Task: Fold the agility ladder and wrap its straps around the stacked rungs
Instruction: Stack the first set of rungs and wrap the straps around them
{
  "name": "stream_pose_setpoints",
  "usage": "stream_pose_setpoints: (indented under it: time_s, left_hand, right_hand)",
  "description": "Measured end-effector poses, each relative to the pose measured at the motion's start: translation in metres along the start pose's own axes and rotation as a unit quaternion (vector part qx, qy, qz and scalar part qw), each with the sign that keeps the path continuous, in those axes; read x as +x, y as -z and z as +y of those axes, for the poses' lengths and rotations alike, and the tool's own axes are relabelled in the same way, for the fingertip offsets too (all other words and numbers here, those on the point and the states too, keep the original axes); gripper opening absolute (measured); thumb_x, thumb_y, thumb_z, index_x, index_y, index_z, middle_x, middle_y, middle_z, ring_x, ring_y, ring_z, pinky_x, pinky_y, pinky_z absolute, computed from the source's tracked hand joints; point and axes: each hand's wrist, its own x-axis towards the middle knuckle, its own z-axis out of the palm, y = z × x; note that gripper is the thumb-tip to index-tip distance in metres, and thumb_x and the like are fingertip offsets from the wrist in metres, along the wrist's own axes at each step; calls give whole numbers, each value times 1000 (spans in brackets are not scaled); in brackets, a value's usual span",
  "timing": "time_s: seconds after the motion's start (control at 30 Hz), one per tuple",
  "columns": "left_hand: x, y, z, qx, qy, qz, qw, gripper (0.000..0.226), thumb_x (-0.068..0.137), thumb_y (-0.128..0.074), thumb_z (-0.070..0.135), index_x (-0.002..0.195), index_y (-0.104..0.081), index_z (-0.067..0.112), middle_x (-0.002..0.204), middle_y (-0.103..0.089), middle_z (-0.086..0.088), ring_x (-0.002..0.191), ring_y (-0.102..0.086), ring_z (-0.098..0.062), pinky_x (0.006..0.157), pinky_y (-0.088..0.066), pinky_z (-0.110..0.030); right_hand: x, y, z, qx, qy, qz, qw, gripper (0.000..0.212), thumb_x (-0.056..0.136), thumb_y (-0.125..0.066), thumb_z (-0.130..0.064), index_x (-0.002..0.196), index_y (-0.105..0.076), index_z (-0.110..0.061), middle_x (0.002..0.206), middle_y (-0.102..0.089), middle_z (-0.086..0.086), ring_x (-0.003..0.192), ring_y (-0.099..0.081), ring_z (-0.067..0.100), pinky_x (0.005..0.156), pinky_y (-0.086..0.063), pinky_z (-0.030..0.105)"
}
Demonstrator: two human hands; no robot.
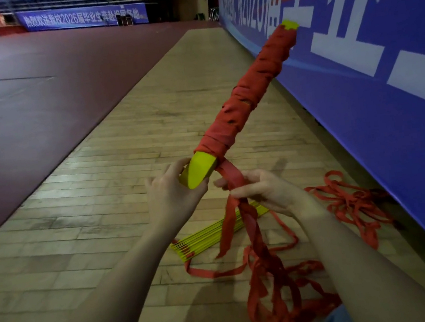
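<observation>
A stack of yellow rungs, wound nearly end to end in red strap, points up and away to the right. My left hand grips its near yellow end. My right hand pinches the loose red strap just below that end. From there the strap hangs down into a tangled red heap near my knees.
A second stack of yellow rungs lies on the wooden floor under my hands, with more loose red strap beside the blue banner wall on the right. A dark red court surface spreads to the left.
</observation>
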Motion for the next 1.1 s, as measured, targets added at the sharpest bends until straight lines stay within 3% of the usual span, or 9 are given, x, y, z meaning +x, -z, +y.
stream_pose_setpoints:
  time_s: [0.13,0.23,0.33,0.43,0.5,0.63,0.77,0.97,1.1]
  left_hand:
    - [2,5,3,-35,-14,15,999,51,65,-66,52,109,-64,26,93,-68,9,79,-62,-13,72,-50,-49]
    - [4,8,9,-58,0,31,998,49,66,-73,46,110,-64,26,90,-64,13,80,-60,-11,74,-50,-49]
    - [7,11,11,-63,8,45,997,48,69,-77,39,112,-64,24,92,-59,16,82,-58,-10,77,-50,-49]
    - [10,16,8,-58,7,49,997,49,66,-74,43,110,-65,24,91,-61,16,81,-58,-10,75,-51,-48]
    - [10,16,4,-47,0,51,998,48,63,-72,44,107,-66,25,89,-63,14,79,-59,-11,73,-50,-49]
    - [9,10,-4,-30,8,46,998,46,62,-71,44,104,-66,25,86,-64,13,76,-61,-15,73,-50,-49]
    - [4,-1,-9,84,-46,36,995,48,66,-75,41,109,-63,23,94,-67,4,80,-63,-20,76,-33,-33]
    - [-4,-13,-5,138,-83,-19,987,60,71,-67,52,118,-58,15,102,-63,-2,87,-62,-25,78,-36,-40]
    - [-1,-12,1,58,-51,-150,986,55,85,-63,38,131,-46,13,118,-48,-5,107,-50,-27,89,-33,-40]
  right_hand:
    - [11,-4,-12,79,24,80,993,40,82,-57,-41,101,-70,-7,96,-72,14,86,-67,23,77,-49,33]
    - [14,-4,-15,82,20,80,993,26,94,-49,-21,103,-67,-5,94,-71,11,78,-68,20,71,-51,31]
    - [17,-3,-16,54,46,86,994,17,87,-56,1,98,-68,-6,91,-71,7,76,-68,15,72,-52,27]
    - [24,-6,-21,48,43,85,994,22,83,-57,8,93,-68,-8,86,-72,5,76,-69,14,78,-52,31]
    - [24,-11,-23,54,19,46,997,18,87,-54,5,97,-65,-6,81,-72,5,67,-67,13,68,-54,27]
    - [22,-13,-25,81,-20,29,996,18,96,-50,-14,103,-59,0,60,-57,0,42,-47,7,48,-45,22]
    - [27,-23,-20,95,-21,120,988,28,94,-57,-26,68,-61,-16,51,-40,-4,37,-29,5,40,-27,19]
    - [25,-32,-1,112,-20,262,958,33,85,-69,-32,65,-55,-10,46,-34,-4,37,-25,7,41,-23,23]
    - [20,-31,0,118,2,293,949,31,83,-72,-29,63,-53,-12,47,-32,-4,38,-25,6,43,-23,24]
